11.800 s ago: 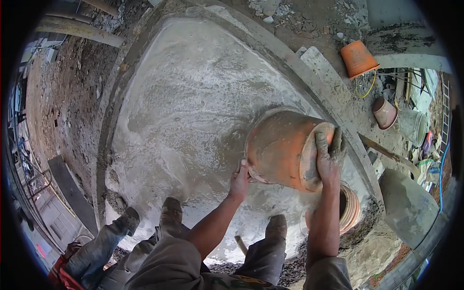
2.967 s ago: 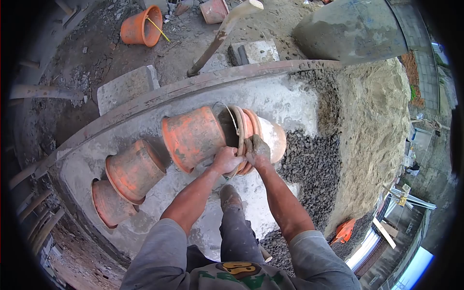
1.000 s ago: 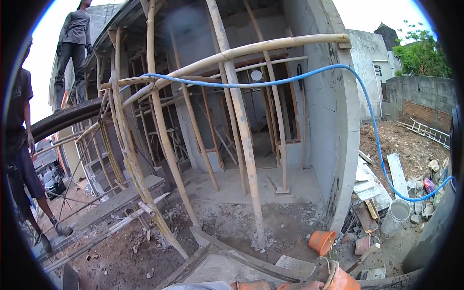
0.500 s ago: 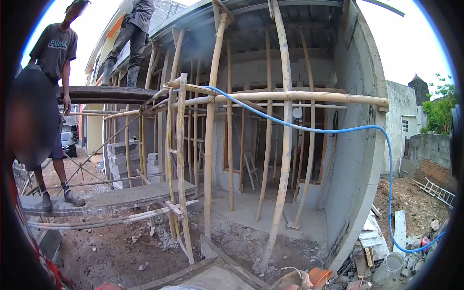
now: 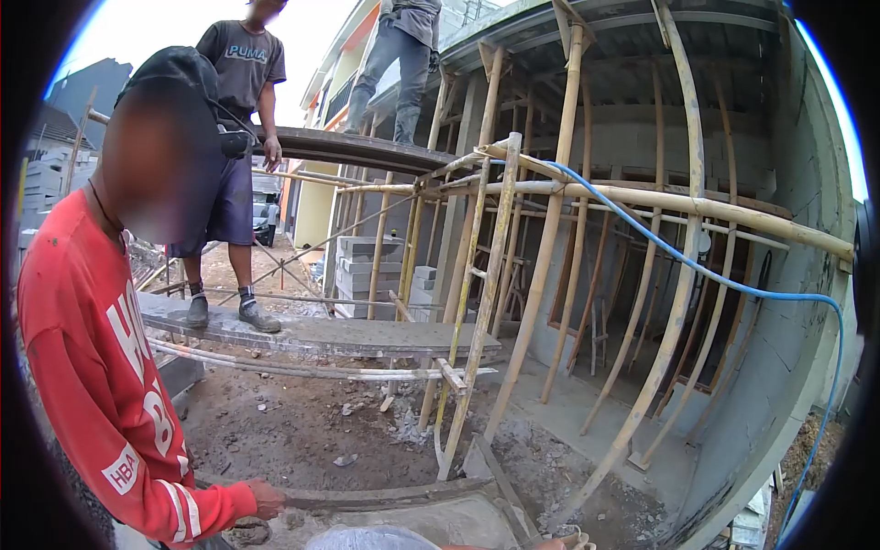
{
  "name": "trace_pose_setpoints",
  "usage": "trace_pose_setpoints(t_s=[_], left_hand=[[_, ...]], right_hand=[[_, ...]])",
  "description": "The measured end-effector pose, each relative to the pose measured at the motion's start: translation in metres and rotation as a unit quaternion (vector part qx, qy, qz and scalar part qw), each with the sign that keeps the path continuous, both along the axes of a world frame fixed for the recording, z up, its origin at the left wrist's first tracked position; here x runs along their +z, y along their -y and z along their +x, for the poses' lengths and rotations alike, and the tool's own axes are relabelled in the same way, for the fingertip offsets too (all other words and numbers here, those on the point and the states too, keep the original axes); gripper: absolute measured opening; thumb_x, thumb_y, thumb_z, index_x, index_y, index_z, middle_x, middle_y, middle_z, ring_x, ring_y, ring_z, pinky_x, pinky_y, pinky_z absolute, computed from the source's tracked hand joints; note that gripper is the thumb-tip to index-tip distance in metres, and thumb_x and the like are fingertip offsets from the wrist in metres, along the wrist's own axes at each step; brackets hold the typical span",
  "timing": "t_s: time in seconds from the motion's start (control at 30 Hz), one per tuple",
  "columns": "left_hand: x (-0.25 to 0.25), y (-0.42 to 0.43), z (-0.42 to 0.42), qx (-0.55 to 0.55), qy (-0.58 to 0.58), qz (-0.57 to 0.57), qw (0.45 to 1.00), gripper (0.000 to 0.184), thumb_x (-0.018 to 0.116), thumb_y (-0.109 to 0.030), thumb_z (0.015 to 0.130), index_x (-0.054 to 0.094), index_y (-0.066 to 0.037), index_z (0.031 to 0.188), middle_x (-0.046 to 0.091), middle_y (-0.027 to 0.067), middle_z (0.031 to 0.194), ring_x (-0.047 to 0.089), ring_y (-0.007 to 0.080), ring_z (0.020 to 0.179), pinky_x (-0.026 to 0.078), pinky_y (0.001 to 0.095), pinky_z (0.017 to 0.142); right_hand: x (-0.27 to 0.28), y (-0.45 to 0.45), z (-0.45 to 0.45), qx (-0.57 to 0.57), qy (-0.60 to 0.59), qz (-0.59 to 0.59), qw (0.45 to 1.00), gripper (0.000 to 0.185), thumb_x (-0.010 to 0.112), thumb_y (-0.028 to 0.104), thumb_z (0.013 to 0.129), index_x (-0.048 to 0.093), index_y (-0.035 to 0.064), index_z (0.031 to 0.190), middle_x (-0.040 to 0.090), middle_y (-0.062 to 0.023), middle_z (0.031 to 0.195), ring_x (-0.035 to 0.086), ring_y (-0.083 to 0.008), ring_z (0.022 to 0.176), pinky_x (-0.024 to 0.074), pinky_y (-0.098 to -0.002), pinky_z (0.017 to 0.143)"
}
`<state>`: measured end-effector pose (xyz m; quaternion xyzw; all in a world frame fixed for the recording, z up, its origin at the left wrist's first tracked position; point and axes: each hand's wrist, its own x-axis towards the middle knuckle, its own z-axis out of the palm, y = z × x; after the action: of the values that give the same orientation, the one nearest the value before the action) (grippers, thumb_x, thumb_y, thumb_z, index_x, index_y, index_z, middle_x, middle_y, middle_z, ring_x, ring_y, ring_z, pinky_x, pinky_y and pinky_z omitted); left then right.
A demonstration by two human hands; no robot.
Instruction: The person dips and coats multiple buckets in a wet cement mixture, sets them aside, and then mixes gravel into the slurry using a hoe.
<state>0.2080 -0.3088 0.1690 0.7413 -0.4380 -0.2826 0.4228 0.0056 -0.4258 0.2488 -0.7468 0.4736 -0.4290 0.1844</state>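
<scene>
Only a thin sliver of what looks like my right hand (image 5: 555,544) shows at the bottom edge, by a pale, curved handle-like loop (image 5: 577,534). Its fingers are mostly cut off, so any grip is hidden. My left hand is out of view. A pale grey rounded thing (image 5: 362,538) rises at the bottom middle, too cropped to name. Just beyond lies a wooden-edged mixing trough (image 5: 385,495) with grey mortar (image 5: 449,522) in it. At its left edge is the hand (image 5: 266,500) of a co-worker in a red sweatshirt (image 5: 110,367).
Bamboo scaffolding poles (image 5: 555,238) stand ahead, with a blue hose (image 5: 642,229) draped over a crossbar. A second person stands on a low plank (image 5: 321,332); a third is on a higher platform (image 5: 367,151). Grey blocks (image 5: 367,266) are stacked behind. Rubble lies on the dirt ground (image 5: 302,422).
My view has turned left, so the scaffolding sits further right. The co-worker in red is now largely in view. The orange container at the bottom has left the frame.
</scene>
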Motion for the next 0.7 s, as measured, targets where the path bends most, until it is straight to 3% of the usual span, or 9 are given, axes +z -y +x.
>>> trace_pose_setpoints(t_s=[0.13,0.3,0.37,0.5,0.57,0.7], left_hand=[[-0.021,0.011,0.033,0.037,0.041,0.018,0.998,0.035,0.058,-0.036,0.079,0.064,-0.004,0.09,0.064,0.0142,0.079,0.06,0.0209,0.073,0.045,0.0346,0.069],[-0.016,0.008,0.048,-0.062,0.057,0.031,0.996,0.037,0.056,-0.041,0.079,0.066,-0.007,0.089,0.065,0.0152,0.08,0.062,0.0252,0.077,0.046,0.037,0.07],[-0.018,0.008,0.035,-0.033,0.068,0.017,0.997,0.037,0.056,-0.042,0.079,0.066,-0.007,0.088,0.065,0.0154,0.08,0.063,0.0261,0.078,0.045,0.0381,0.07],[0.012,-0.01,0.038,0.074,0.099,0.024,0.992,0.04,0.052,-0.046,0.081,0.065,-0.011,0.094,0.066,0.012,0.083,0.063,0.0258,0.078,0.046,0.0377,0.069],[0.034,-0.011,0.048,0.198,0.108,0.01,0.974,0.038,0.051,-0.045,0.081,0.065,-0.01,0.086,0.064,0.0158,0.081,0.062,0.0325,0.08,0.045,0.0421,0.069],[0.108,-0.022,0.067,0.207,0.15,-0.082,0.963,0.036,0.052,-0.042,0.081,0.065,-0.01,0.088,0.064,0.016,0.08,0.061,0.0335,0.079,0.046,0.0433,0.069]], right_hand=[[-0.007,0.0,0.005,-0.014,0.007,0.018,1.0,0.034,0.058,0.03,0.074,0.054,0.0002,0.09,0.054,-0.0165,0.08,0.052,-0.0286,0.077,0.041,-0.0401,0.067],[-0.006,0.001,0.008,-0.026,0.008,0.032,0.999,0.03,0.06,0.026,0.072,0.053,-0.0004,0.085,0.053,-0.0154,0.075,0.052,-0.0267,0.073,0.0409,-0.0391,0.064],[-0.005,0.003,0.008,-0.026,0.013,0.034,0.999,0.029,0.06,0.025,0.072,0.053,-0.0007,0.084,0.053,-0.0149,0.073,0.052,-0.0259,0.071,0.0409,-0.0387,0.062],[-0.009,0.005,0.005,-0.032,0.026,0.049,0.998,0.026,0.061,0.022,0.071,0.053,-0.0012,0.08,0.053,-0.0139,0.069,0.052,-0.0244,0.067,0.0409,-0.0378,0.059],[-0.013,0.006,0.001,-0.035,0.032,0.054,0.997,0.025,0.061,0.021,0.071,0.053,-0.0014,0.078,0.052,-0.0134,0.067,0.052,-0.0237,0.065,0.0408,-0.0374,0.058],[-0.006,0.018,-0.013,-0.052,0.052,0.057,0.996,0.023,0.062,0.019,0.07,0.053,-0.0019,0.075,0.052,-0.0125,0.063,0.052,-0.0221,0.061,0.0408,-0.0366,0.055]])
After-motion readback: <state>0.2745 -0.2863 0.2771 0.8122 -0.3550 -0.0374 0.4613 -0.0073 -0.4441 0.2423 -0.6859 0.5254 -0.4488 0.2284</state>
